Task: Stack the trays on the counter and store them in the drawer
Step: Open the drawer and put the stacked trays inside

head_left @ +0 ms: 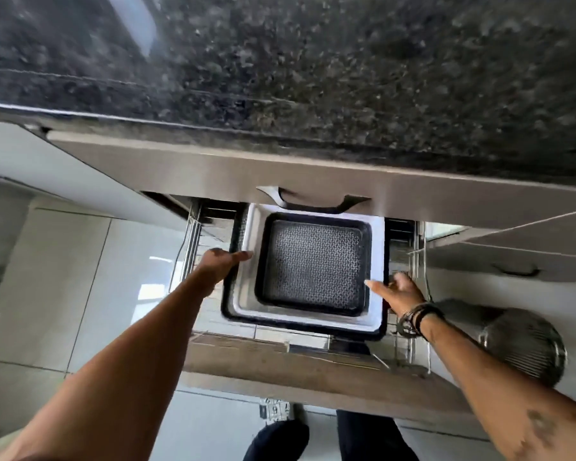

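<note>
A stack of nested trays (308,322) sits low inside the pulled-out drawer (313,371) under the counter: a dark outer tray, a white one in it, and a small black tray with a patterned mesh floor (313,261) on top. My left hand (222,262) holds the stack's left rim, thumb over the white edge. My right hand (396,291) grips the right rim; a bracelet and watch are on that wrist.
The black speckled granite counter (346,78) overhangs the drawers. Above the stack is a shut drawer front with a dark handle (313,201). Wire rails (419,294) line the drawer's right side. A metal mesh bin (526,347) stands on the tiled floor at right.
</note>
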Available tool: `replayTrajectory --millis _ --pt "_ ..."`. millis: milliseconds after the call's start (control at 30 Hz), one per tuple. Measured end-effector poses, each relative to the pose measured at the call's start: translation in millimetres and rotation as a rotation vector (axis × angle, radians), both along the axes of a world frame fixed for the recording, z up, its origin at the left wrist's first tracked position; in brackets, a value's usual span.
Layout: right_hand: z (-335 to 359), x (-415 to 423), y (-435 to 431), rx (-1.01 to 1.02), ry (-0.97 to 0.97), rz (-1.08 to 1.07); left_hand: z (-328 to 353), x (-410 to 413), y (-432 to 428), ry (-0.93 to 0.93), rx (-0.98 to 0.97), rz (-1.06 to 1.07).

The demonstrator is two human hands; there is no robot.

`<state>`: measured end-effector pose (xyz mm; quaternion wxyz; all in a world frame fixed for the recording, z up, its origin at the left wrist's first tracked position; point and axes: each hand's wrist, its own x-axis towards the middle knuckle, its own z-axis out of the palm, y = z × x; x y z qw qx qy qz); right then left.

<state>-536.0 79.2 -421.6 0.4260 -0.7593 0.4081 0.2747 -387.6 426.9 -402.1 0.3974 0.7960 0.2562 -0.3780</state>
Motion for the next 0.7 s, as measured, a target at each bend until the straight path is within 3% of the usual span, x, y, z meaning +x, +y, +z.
replayTrajectory --millis 233,300,367,433,500,533,600,633,700 --pt "-31.6 -16.5 11.8 0.014 0.073 -0.013 -26.1 -8.1 -3.8 0.017 -0.023 0.047" --pt "-11.4 -16.5 17.2 -0.026 0.087 0.006 -6.6 -15.9 -11.4 -0.048 0.114 0.049" --pt "31.6 -22.8 25.5 -0.203 -0.04 -0.007 29.9 -32.4 -21.8 -0.228 0.418 -0.03" --pt "85.8 -40.3 34.6 -0.536 -0.2 -0.046 71.0 -57.1 -25.1 -0.393 0.604 0.09" --pt "133.2 -72.3 39.1 -0.802 -0.206 -0.252 107.8 -86.3 -15.6 -0.335 0.673 0.384" --pt "151.9 -89.5 38.5 -0.815 -0.133 -0.412 119.5 -101.0 -5.2 -0.225 0.692 0.518" --pt "170.5 -115.8 35.3 -0.497 0.158 -0.805 134.9 -126.0 12.1 0.056 0.593 0.755" --pt "176.6 -121.4 34.4 -0.185 0.262 -1.021 142.7 -134.0 14.9 0.182 0.412 0.886" --pt "181.1 -121.0 34.5 0.45 0.271 -1.379 155.7 -137.8 6.6 0.303 -0.05 1.056"
